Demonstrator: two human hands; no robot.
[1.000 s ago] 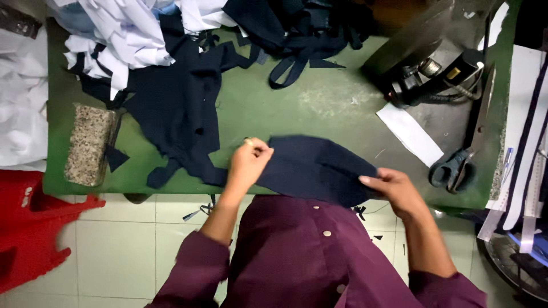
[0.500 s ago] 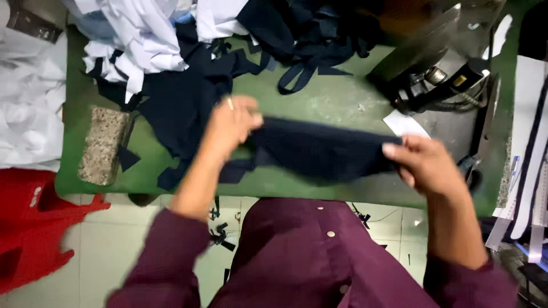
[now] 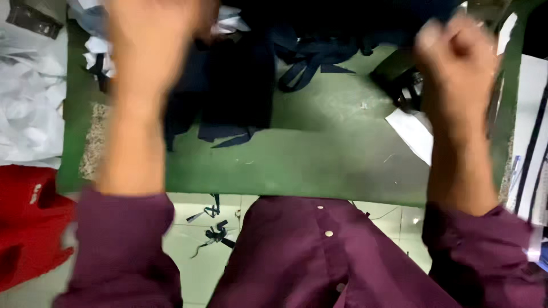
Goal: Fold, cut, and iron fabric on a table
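Above the green table [image 3: 319, 165], both hands are raised close to the camera and blurred. The left hand [image 3: 149, 43] is up at the top of the view; its fingers are too smeared to read, so I cannot tell how far it is closed or whether it grips anything. The right hand [image 3: 456, 57] is curled into a fist, fingers folded tight, and a dark edge of navy cloth [image 3: 354, 17] seems to run from it across the top of the frame toward the left hand, though the blur leaves that grip uncertain. As a judgement, the piece is lifted off the table and stretched between the two hands, mid-shake or mid-turn; the following move would call for both hands to lower together and keep the cloth taut so it lands flat on the bare green surface.

Outward from the hands: one heap of navy fabric pieces and straps [image 3: 228, 97] lies on the table's far left, one pile of white cloth [image 3: 28, 102] sits at the left edge, one white paper slip [image 3: 414, 134] lies near the right wrist, and one red object [image 3: 28, 222] stands on the floor at left. A few dark scraps [image 3: 214, 234] lie on the tiled floor below the table.
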